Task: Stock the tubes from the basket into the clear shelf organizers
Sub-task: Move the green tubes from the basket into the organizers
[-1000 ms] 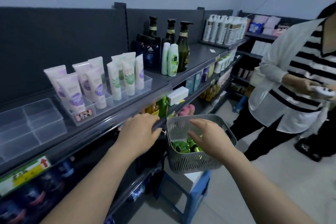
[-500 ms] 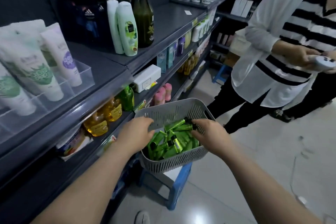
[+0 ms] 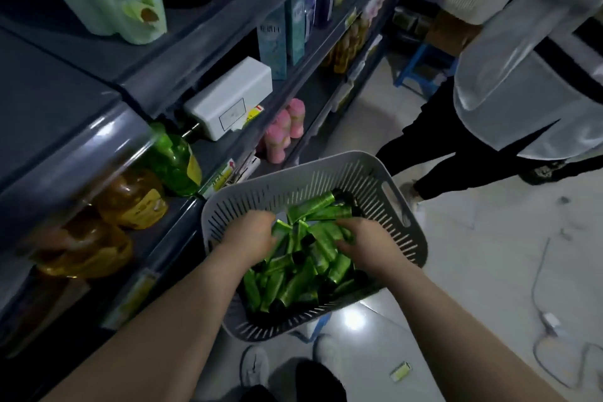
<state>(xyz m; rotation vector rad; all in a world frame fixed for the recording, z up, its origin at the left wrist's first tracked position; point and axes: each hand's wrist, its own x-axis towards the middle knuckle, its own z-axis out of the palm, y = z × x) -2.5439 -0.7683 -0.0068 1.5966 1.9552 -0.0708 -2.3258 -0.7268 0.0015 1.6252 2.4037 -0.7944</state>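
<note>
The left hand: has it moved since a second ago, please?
Yes: left hand went from the shelf edge down into the grey basket of green tubes.

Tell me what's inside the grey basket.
A loose heap of green tubes with black caps fills the basket. The left grip and right grip cover some; its floor is hidden.

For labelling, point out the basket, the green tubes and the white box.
basket (image 3: 293, 184), head view, far inner wall
green tubes (image 3: 277, 287), head view, tube near the front
white box (image 3: 228, 91), head view, top face

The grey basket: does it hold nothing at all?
No, many green tubes lie piled inside the grey basket.
</note>
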